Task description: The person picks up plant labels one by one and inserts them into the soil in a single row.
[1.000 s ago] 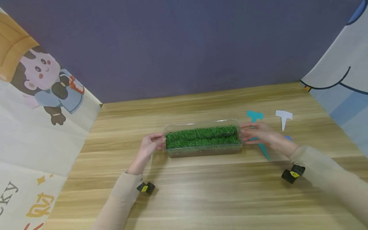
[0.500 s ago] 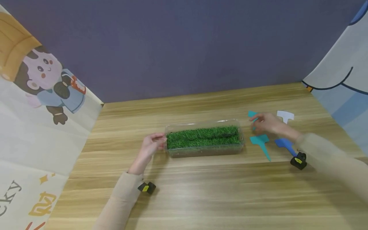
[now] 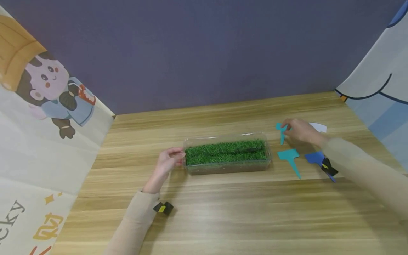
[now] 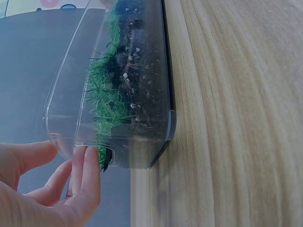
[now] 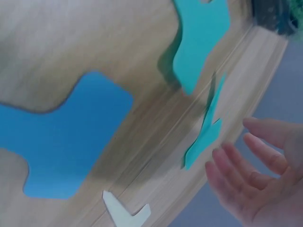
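A clear plastic box (image 3: 227, 168) holds strips of green grass (image 3: 224, 152) over dark soil, seen through its wall in the left wrist view. My left hand (image 3: 167, 161) touches the box's left end; in the left wrist view the fingers of this hand (image 4: 57, 189) lie against the end wall (image 4: 125, 153). To the right of the box, my right hand (image 3: 299, 131) is at the farther teal T-shaped marker (image 3: 282, 137). The right wrist view shows the right hand (image 5: 260, 175) with fingers apart beside that teal marker (image 5: 204, 137), holding nothing.
A second teal marker (image 3: 289, 155) lies nearer, right of the box. The blue marker (image 3: 313, 157) is partly behind the wrist camera, and a white marker (image 3: 319, 126) is partly behind my right hand. A dark panel (image 3: 204, 56) stands at the table's back edge.
My right hand has left the box's right end and moved right and back to the farther teal marker, uncovering the nearer one. My left hand stays at the box's left end.
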`<state>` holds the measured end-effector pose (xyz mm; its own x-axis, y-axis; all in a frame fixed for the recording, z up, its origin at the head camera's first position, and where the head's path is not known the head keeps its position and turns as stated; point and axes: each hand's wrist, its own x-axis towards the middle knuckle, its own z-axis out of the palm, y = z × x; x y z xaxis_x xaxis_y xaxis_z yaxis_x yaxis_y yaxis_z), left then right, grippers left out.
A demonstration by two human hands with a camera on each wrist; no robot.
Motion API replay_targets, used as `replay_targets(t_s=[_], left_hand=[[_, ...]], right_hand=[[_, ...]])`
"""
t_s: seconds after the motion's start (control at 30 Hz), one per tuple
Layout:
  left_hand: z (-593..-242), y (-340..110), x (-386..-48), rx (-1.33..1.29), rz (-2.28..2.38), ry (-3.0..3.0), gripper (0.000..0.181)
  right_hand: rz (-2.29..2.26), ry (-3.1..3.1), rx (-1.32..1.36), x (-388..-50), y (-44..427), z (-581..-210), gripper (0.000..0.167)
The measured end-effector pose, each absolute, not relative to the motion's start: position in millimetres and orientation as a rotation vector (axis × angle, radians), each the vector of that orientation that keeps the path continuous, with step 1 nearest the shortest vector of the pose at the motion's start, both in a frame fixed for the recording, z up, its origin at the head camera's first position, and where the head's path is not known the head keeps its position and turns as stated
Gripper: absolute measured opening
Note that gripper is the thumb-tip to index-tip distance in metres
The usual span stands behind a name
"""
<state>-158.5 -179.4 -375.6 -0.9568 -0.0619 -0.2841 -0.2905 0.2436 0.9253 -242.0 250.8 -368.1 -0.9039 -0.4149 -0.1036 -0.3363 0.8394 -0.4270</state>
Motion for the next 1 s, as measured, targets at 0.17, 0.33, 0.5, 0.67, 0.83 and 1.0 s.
replay_targets(t_s=[0.17, 0.33, 0.5, 0.67, 0.83, 1.0], left_hand=[[-376.0, -178.8, -159.2, -0.334, 1.783, 2.33, 0.031], [-375.9, -178.1, -158.9, -0.336, 1.786, 2.333, 0.031], [-376.0, -177.8, -158.6, -0.349, 1.785, 2.329, 0.031], [-375.7, -178.5, -158.7, -0.346, 1.781, 2.322, 0.032], [-375.5, -178.4, -158.5, -0.332, 1.783, 2.322, 0.032], [-375.2, -178.4, -158.2, -0.333, 1.788, 2.322, 0.031]], right_hand=[[-0.57, 2.806, -0.508, -253.5, 256.9, -369.0, 0.033], [-0.586, 2.788, -0.475, -264.5, 260.8, -369.6, 0.039], [-0.589, 2.747, -0.462, -272.0, 261.8, -371.4, 0.045], [-0.566, 2.71, -0.424, -277.2, 261.3, -374.6, 0.052], [-0.556, 2.685, -0.39, -280.8, 261.3, -378.4, 0.055], [-0.566, 2.673, -0.385, -283.8, 260.9, -381.2, 0.056]])
